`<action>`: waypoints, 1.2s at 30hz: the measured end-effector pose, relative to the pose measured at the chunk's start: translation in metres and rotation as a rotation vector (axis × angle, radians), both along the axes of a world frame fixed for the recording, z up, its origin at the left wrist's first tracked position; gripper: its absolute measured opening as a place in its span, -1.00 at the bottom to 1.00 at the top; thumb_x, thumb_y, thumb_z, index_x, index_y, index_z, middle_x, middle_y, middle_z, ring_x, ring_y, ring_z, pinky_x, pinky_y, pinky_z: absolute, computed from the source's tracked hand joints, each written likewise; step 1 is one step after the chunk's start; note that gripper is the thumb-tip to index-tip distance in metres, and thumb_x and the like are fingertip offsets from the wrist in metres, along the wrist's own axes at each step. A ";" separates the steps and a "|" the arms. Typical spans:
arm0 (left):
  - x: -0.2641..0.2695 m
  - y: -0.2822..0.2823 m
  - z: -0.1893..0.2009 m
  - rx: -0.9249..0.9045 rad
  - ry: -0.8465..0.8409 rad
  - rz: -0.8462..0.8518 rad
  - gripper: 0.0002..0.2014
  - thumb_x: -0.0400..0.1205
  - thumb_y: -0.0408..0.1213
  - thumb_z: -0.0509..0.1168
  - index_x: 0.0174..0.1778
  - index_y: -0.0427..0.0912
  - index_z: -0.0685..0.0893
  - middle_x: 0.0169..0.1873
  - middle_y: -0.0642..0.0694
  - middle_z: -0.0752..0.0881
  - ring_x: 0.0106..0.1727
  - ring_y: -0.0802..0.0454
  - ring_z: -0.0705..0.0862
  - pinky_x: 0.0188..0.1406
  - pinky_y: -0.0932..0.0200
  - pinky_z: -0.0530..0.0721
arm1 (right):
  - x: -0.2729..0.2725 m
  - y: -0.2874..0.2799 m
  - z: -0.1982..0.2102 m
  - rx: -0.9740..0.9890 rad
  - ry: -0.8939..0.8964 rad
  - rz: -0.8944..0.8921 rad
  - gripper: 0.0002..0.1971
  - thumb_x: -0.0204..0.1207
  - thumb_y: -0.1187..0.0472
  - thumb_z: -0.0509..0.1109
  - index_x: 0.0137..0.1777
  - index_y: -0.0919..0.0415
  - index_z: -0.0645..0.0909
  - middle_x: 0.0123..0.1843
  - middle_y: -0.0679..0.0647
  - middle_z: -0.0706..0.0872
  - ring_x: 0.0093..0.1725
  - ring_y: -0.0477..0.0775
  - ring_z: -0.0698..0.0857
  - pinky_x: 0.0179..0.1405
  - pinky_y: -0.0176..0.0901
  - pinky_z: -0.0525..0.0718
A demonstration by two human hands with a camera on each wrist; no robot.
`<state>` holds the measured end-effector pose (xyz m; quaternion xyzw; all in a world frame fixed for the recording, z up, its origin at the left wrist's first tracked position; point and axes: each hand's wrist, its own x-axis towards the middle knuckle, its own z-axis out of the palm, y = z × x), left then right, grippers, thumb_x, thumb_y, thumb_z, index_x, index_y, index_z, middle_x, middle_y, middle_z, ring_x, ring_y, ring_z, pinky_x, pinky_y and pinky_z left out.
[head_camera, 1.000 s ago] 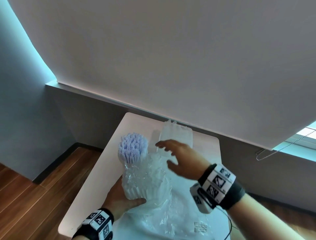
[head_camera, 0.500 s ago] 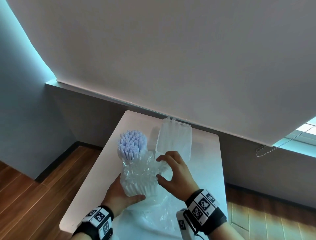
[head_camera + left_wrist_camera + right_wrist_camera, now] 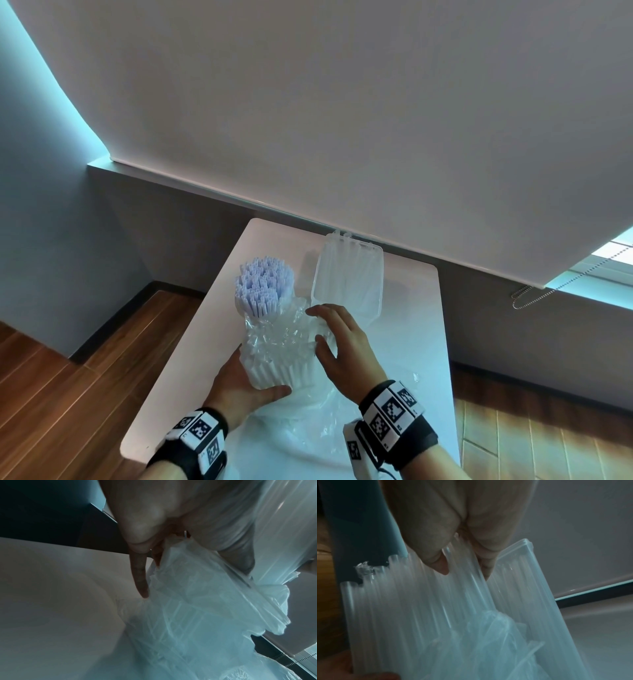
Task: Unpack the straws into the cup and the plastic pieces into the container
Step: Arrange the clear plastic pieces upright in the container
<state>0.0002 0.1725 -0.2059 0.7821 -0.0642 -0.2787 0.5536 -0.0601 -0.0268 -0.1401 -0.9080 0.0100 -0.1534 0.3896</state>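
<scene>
A bundle of clear straws (image 3: 277, 363) in crumpled plastic wrap (image 3: 274, 332) stands upright on the white table (image 3: 411, 342). My left hand (image 3: 253, 377) grips its base from the left, thumb across the front. My right hand (image 3: 318, 329) curls round the bundle's upper right side; in the right wrist view its thumb (image 3: 441, 566) and a finger pinch the clear straws (image 3: 419, 608). Behind the bundle, pale purple straws (image 3: 263, 287) stand in a cup that is mostly hidden. The clear container (image 3: 349, 277) lies open at the back right, also seen as the container (image 3: 530, 588).
Loose empty plastic wrapping (image 3: 308, 428) lies on the table in front of the bundle, between my wrists. The table's left edge (image 3: 191, 325) drops to a wooden floor (image 3: 85, 394). A wall and roller blind stand close behind the table.
My right hand has come back from near the container and closed round the bundle's right side. The left hand keeps its hold on the base.
</scene>
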 end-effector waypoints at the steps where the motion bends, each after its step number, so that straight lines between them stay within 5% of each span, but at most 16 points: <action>1: 0.000 0.000 0.000 0.007 0.004 -0.001 -0.02 -0.18 0.15 0.75 0.20 0.19 0.55 0.09 0.14 0.74 0.15 0.16 0.70 0.33 0.02 0.63 | 0.000 0.001 0.000 -0.011 -0.002 0.001 -0.59 0.53 0.36 0.34 0.36 0.05 0.54 0.26 -0.11 0.59 0.27 -0.20 0.58 0.27 -0.41 0.51; 7: 0.000 0.002 -0.004 0.011 0.020 -0.003 0.07 -0.20 0.21 0.74 0.29 0.14 0.55 0.14 0.10 0.75 0.20 0.10 0.71 0.36 -0.06 0.63 | 0.002 0.001 -0.004 0.052 -0.012 -0.131 -0.56 0.46 0.17 0.54 0.31 -0.04 0.52 0.02 -0.18 0.68 0.06 -0.34 0.62 0.10 -0.56 0.49; 15: 0.000 0.002 -0.005 0.004 0.000 -0.008 -0.06 -0.12 0.12 0.76 0.22 0.17 0.59 0.09 0.12 0.77 0.15 0.15 0.73 0.28 0.04 0.66 | -0.004 -0.003 -0.002 0.133 0.059 -0.017 -0.30 0.31 0.43 0.35 0.49 0.05 0.38 0.37 -0.07 0.47 0.38 -0.15 0.50 0.38 -0.45 0.39; 20: 0.001 0.001 -0.006 0.001 -0.002 -0.009 0.00 -0.18 0.21 0.74 0.22 0.19 0.57 0.11 0.13 0.76 0.17 0.12 0.72 0.33 -0.04 0.64 | -0.003 0.000 -0.009 0.170 0.037 -0.143 -0.45 0.40 0.36 0.43 0.34 -0.10 0.47 0.13 -0.22 0.69 0.17 -0.23 0.65 0.16 -0.48 0.51; 23: 0.001 0.001 -0.006 0.006 0.005 -0.002 -0.07 -0.15 0.14 0.76 0.18 0.20 0.57 0.09 0.14 0.75 0.16 0.14 0.71 0.34 -0.02 0.63 | -0.001 0.001 -0.008 0.130 -0.006 -0.165 -0.52 0.48 0.33 0.45 0.33 -0.07 0.49 0.15 -0.28 0.69 0.13 -0.44 0.60 0.12 -0.59 0.46; 27: 0.001 0.002 -0.007 0.009 0.015 -0.005 -0.03 -0.16 0.16 0.76 0.22 0.16 0.59 0.09 0.12 0.77 0.16 0.15 0.73 0.35 -0.05 0.64 | -0.003 0.005 -0.006 0.077 -0.020 -0.114 -0.56 0.53 0.30 0.43 0.32 -0.13 0.47 0.17 -0.20 0.72 0.11 -0.32 0.65 0.12 -0.58 0.49; 33: 0.001 0.002 -0.006 0.019 0.018 -0.009 -0.07 -0.15 0.15 0.76 0.18 0.18 0.59 0.07 0.14 0.77 0.14 0.16 0.73 0.32 0.00 0.65 | -0.001 0.004 -0.008 0.044 -0.144 -0.185 -0.68 0.47 0.25 0.53 0.21 0.10 0.63 0.03 -0.09 0.74 -0.04 -0.26 0.67 -0.02 -0.45 0.61; 36: 0.001 0.002 -0.005 0.018 0.009 -0.024 -0.07 -0.12 0.13 0.76 0.20 0.17 0.58 0.10 0.14 0.76 0.16 0.16 0.71 0.33 0.00 0.64 | -0.001 0.006 -0.003 0.061 -0.121 -0.204 -0.54 0.48 0.34 0.47 0.32 -0.06 0.52 0.05 -0.16 0.65 -0.01 -0.29 0.61 -0.04 -0.60 0.51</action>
